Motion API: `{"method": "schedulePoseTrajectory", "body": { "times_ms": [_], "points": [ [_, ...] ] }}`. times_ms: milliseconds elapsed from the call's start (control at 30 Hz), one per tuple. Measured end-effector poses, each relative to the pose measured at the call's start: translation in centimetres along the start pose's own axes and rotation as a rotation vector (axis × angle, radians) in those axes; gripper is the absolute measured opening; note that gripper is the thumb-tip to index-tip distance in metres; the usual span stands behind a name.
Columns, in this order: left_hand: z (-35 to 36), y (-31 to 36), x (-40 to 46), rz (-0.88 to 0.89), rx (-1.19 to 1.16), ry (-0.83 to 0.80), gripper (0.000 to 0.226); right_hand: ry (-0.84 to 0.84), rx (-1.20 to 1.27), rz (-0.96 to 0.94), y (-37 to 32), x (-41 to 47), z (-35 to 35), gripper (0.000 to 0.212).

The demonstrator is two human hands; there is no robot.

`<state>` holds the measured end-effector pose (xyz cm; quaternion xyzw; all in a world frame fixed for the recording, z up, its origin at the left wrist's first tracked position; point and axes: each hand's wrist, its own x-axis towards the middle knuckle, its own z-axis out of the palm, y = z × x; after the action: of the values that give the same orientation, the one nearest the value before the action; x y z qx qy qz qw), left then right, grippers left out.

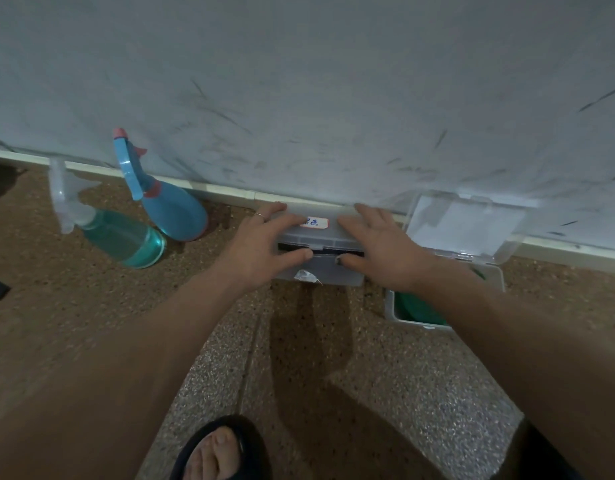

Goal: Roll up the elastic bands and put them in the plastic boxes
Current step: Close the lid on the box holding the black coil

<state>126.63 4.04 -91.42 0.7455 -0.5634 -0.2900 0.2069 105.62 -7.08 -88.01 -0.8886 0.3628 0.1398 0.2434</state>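
At the centre of the frame, against the foot of the scuffed pale wall, sits a clear lidded plastic box (320, 251) on the speckled floor (299, 375), with both hands on it. The left hand (264, 245) lies over the lid's left end, fingers fairly straight on top and thumb at the front seam; the right hand (375, 249) mirrors it on the right end, thumb tucked at the dark gap where the lid has not closed. A strip of black elastic band (344, 251) shows inside that gap. The box looks light, thin-walled and slightly flexible, likely to slide on the smooth floor, so pressing down at both front corners seems the sound hold; the band is soft and springy and may push the lid up. A small white label (314, 222) on the lid bears blue handwritten characters, too blurred to read surely. At right stands a second clear plastic box with its lid raised (465, 233), green material inside.
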Motion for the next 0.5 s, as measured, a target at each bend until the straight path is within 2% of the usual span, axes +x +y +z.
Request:
{"method": "schedulePoseTrajectory", "body": {
  "times_ms": [133,200,333,500],
  "points": [
    [-0.3,-0.9,-0.4,0.146,0.135,-0.138,0.056,-0.002,0.023,-0.082,0.1,-0.1,0.9,0.069],
    [-0.6,-0.6,-0.3,0.143,0.139,-0.155,0.056,-0.003,0.045,-0.084,0.3,-0.2,0.7,0.069],
    [-0.6,0.1,-0.7,0.117,0.146,-0.117,0.055,0.010,0.085,-0.092,0.4,-0.2,0.6,0.069],
    [-1.1,0.9,-0.1,0.112,0.249,-0.057,0.051,0.074,0.096,-0.082,0.0,0.1,0.8,0.058]
  ]
}}
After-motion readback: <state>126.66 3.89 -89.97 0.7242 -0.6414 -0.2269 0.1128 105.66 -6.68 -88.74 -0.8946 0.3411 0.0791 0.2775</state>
